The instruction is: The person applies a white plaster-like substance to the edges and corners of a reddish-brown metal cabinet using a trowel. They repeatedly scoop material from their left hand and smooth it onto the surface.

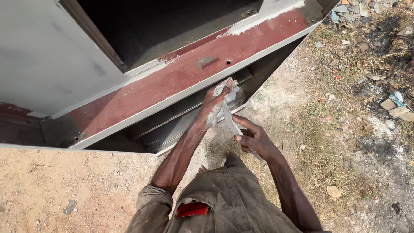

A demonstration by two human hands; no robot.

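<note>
While right hand [254, 139] pinches, scraper [230, 121] points up-left.

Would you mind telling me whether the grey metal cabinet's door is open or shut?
Open: the grey metal cabinet door swings aside, exposing the dark interior behind the red-brown primed frame. The left hand is smeared with white filler.
</note>
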